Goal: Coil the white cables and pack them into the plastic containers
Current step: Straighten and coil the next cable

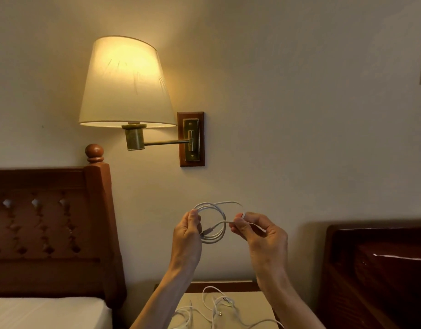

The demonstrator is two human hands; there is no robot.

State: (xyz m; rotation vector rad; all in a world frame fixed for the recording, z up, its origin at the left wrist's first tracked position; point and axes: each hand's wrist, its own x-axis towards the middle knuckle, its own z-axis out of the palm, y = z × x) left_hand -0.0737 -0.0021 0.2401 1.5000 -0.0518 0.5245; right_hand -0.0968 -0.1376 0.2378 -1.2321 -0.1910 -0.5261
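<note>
I hold a white cable (217, 236) wound into a small coil in front of the wall, at chest height. My left hand (186, 233) grips the coil's left side, thumb on top. My right hand (254, 230) pinches the cable's free end just right of the coil, and a loop arches between the two hands. Below, more loose white cables (214, 307) lie tangled on the pale top of a bedside table (257, 302). No plastic container is in view.
A lit wall lamp (125, 84) on a brass swing arm hangs above and left of my hands. A carved wooden headboard (47, 229) and mattress (47, 312) fill the left. Dark wooden furniture (380, 269) stands at the right.
</note>
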